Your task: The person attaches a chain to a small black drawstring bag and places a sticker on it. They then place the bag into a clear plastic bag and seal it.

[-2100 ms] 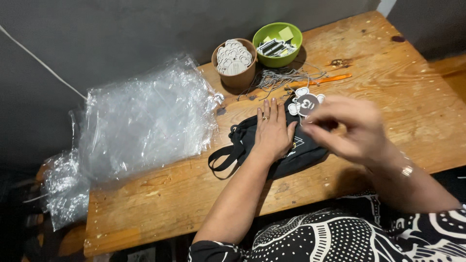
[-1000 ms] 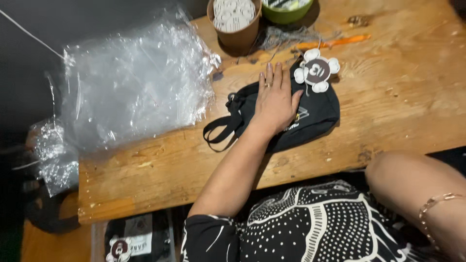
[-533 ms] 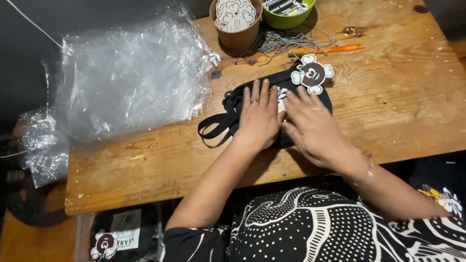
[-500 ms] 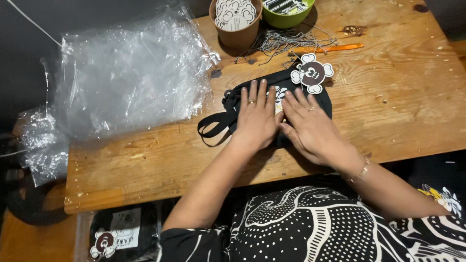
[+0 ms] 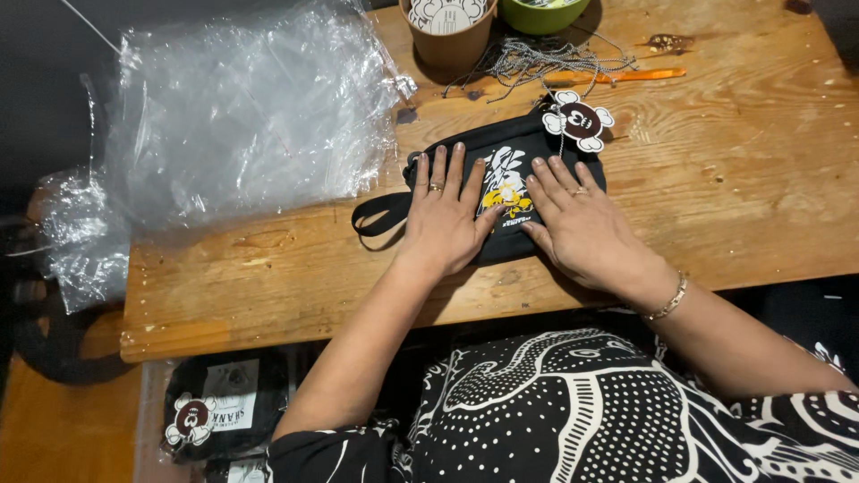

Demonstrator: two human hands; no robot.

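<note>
A small black pouch bag (image 5: 501, 152) with a yellow and white print lies flat on the wooden table (image 5: 743, 179). My left hand (image 5: 441, 217) rests palm down on its left half, fingers spread. My right hand (image 5: 573, 221) presses flat on its right half. A flower-shaped brown and white hang tag (image 5: 579, 119) lies at the bag's upper right corner. The bag's black strap (image 5: 374, 215) loops out to the left.
A pile of clear plastic bags (image 5: 242, 116) covers the table's left part. A brown cup of tags (image 5: 447, 27), a green bowl (image 5: 542, 12), grey strings (image 5: 528, 61) and an orange tool (image 5: 637, 75) sit at the back. Packed black bags (image 5: 219, 416) lie below the table.
My right hand came back from my lap onto the bag. Both hands slid apart across it, uncovering the print in the middle. The camera view shifted slightly down.
</note>
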